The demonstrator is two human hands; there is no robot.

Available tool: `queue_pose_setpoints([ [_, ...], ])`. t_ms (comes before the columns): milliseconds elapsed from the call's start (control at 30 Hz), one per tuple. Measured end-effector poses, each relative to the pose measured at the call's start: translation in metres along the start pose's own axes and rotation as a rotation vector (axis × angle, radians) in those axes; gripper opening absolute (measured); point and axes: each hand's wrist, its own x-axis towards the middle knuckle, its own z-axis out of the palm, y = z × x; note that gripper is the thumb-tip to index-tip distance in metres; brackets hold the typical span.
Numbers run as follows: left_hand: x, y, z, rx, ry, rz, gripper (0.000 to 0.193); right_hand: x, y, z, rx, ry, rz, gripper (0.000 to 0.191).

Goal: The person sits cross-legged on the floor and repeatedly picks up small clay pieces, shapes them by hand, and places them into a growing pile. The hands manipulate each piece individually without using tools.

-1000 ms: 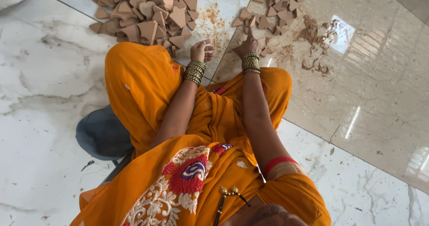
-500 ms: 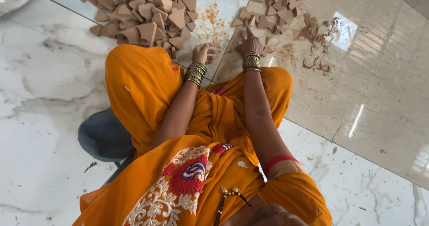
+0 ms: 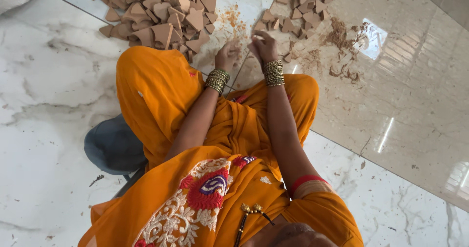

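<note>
**Hands meet over a floor strewn with clay pieces**

A person in an orange embroidered garment (image 3: 161,95) sits on a white marble floor (image 3: 44,100), both hands drawn together just ahead of the knees. The left hand (image 3: 227,55) is curled loosely, fingers bent inward; the right hand (image 3: 264,44) is bunched beside it, fingertips close to or touching those of the left. Whether either hand holds a piece cannot be told from this view: the fingers hide what lies between them. Stacked metal bangles (image 3: 274,72) ring both wrists.

Compared with half a second earlier, the hands sit in much the same place and posture, close together between the two heaps; nothing in the heaps appears to have shifted. That steadiness suggests fine work between the fingers rather than a reach or a carry.

The large pile of terracotta-coloured wedge-shaped pieces (image 3: 161,12) lies to the left of the hands, on the white marble. A smaller scatter of similar pieces (image 3: 303,5) lies just beyond the right hand, on a beige polished tile (image 3: 415,110). Between the two, reddish crumbs and dust (image 3: 233,20) mark the floor, with more loose debris (image 3: 342,37) to the right. A grey cushion-like object (image 3: 110,147) shows beneath the person's left side.
</note>
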Motion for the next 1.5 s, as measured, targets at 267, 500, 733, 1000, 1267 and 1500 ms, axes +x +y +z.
queue_pose_setpoints([
  [267, -0.003, 0.006, -0.004, 0.038, 0.179, 0.253, 0.045, -0.016, -0.013, 0.029, 0.343, -0.240, 0.100, 0.031],
  [500, -0.008, 0.007, -0.006, 0.112, 0.113, 0.418, 0.040, -0.024, -0.013, 0.025, 0.207, -0.155, 0.060, 0.029],
  [733, 0.013, 0.029, -0.024, -0.376, -0.155, -0.114, 0.035, -0.025, -0.014, 0.010, 0.469, 0.071, 0.335, 0.033],
  [1000, 0.034, 0.030, -0.058, -0.125, -0.399, 0.131, 0.042, -0.025, -0.013, 0.007, 0.474, 0.027, 0.038, 0.024],
  [1267, 0.034, 0.003, -0.040, -0.064, -0.315, 0.143, 0.044, -0.029, 0.015, 0.008, -0.029, 0.151, -0.138, 0.015],
  [1500, 0.036, -0.007, -0.040, 0.106, -0.248, 0.287, 0.041, -0.028, 0.023, 0.010, -0.222, 0.198, -0.295, 0.012],
])
